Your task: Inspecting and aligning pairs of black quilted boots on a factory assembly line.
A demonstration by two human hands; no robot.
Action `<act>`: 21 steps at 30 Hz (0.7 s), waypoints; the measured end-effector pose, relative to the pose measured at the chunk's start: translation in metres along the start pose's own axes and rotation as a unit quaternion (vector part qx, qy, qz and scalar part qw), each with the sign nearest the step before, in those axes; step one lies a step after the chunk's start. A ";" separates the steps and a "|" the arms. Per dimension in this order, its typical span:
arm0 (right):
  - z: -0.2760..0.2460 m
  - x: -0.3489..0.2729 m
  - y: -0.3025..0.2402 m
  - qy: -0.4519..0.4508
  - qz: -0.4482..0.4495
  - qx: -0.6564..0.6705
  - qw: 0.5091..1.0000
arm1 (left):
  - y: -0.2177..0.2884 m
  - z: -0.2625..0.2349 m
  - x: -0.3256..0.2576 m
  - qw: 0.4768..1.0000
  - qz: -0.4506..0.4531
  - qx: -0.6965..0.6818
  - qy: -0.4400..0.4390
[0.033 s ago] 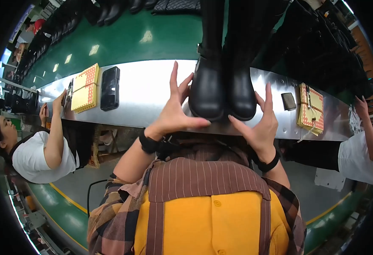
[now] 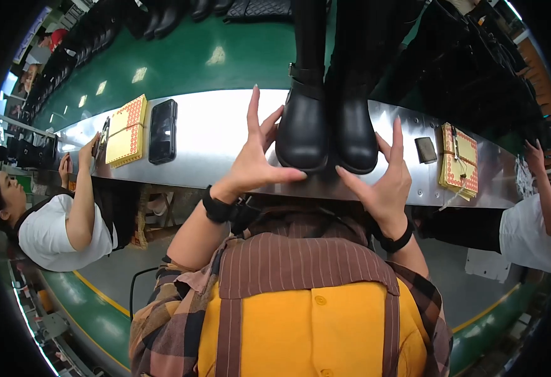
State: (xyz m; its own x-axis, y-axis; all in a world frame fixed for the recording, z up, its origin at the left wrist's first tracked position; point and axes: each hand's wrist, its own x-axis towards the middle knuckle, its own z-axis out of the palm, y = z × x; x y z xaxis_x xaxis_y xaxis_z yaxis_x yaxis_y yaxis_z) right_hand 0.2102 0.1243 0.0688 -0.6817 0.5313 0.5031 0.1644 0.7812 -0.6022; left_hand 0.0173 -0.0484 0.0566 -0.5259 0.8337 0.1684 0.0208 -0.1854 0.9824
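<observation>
A pair of tall black boots stands upright side by side on the metal tabletop, toes toward me. The left boot (image 2: 302, 132) shows a buckled strap round its ankle; beside it is the right boot (image 2: 356, 135). My left hand (image 2: 251, 162) is spread at the left boot's outer side, its thumb by the front of the toe and some fingertips behind the boot's edge. My right hand (image 2: 385, 182) mirrors it at the right boot, fingers stretched out and thumb at the toe. Whether the fingertips press on the leather, I cannot tell.
Left on the metal table (image 2: 219, 135) lie a black phone (image 2: 163, 131) and a tied stack of yellow cards (image 2: 126, 129). To the right are a small dark block (image 2: 425, 150) and another card stack (image 2: 463, 160). Co-workers in white sit at both sides; more black boots stand beyond.
Both boots' toes have shifted slightly away from me and to the left. My left hand has drifted slightly left; my right hand is nearly still.
</observation>
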 end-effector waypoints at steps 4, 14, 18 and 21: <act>-0.002 0.019 -0.017 0.030 -0.012 -0.010 0.999 | 0.009 -0.012 0.008 1.000 -0.021 0.005 -0.022; -0.007 -0.016 0.002 -0.052 -0.004 0.033 0.998 | -0.012 -0.006 0.006 0.989 0.035 0.133 -0.049; -0.017 -0.015 -0.003 -0.137 -0.014 0.066 0.988 | -0.025 0.009 -0.006 0.962 0.081 0.247 -0.081; -0.015 0.008 -0.013 -0.118 -0.014 0.023 0.993 | -0.031 0.017 -0.011 0.963 0.071 0.243 -0.088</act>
State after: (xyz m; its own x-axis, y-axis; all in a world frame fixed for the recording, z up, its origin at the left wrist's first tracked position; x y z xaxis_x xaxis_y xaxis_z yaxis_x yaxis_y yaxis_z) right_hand 0.2133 0.1234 0.0901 -0.8341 0.4134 0.3652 0.1137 0.7767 -0.6196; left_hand 0.0370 -0.0431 0.0260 -0.3368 0.9010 0.2733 0.5007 -0.0744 0.8624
